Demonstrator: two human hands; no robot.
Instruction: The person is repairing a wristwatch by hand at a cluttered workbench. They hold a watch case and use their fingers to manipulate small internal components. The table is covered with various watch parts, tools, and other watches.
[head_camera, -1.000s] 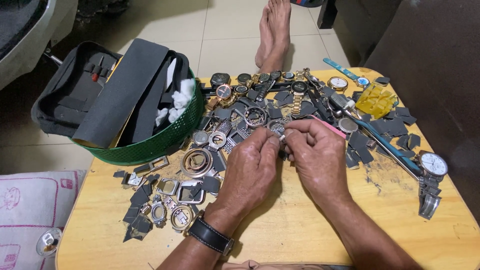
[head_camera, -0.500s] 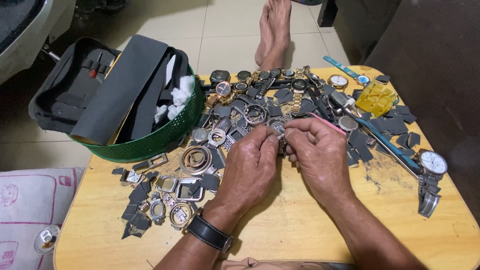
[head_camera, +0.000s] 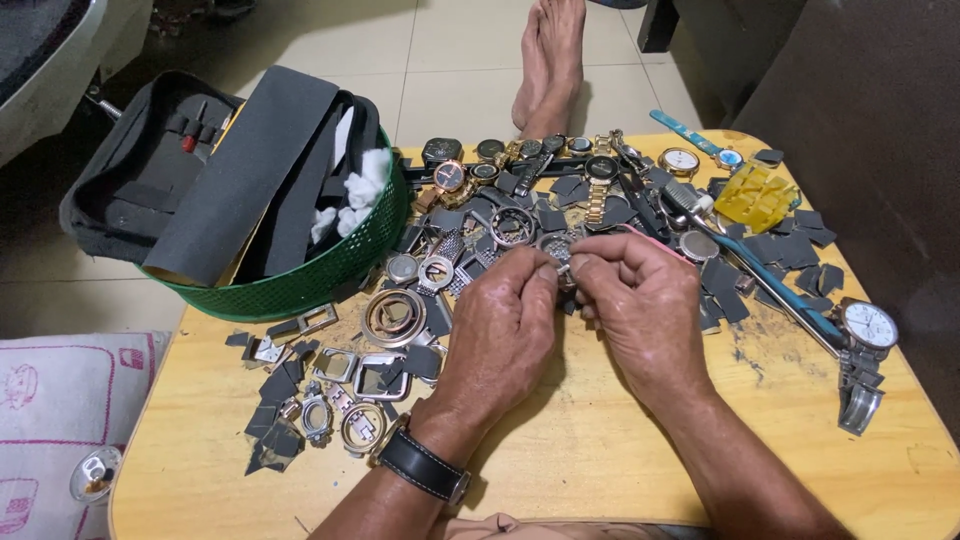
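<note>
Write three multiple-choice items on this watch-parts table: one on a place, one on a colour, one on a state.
1. Where is the basket?
A. table's left rear
B. on the floor
C. table's right edge

2. What colour is the basket?
A. red
B. green
C. white

3. How is the small watch case held?
A. lying untouched on the table
B. in the left hand alone
C. between both hands' fingertips

Answers:
1 A, it sits left of the parts pile.
2 B, its mesh wall is green.
3 C, left hand and right hand pinch it together.

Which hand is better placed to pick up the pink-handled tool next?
Right hand: the pink-handled tool lies just beyond its knuckles. The left hand sits farther away, pinching the small watch part.
</note>
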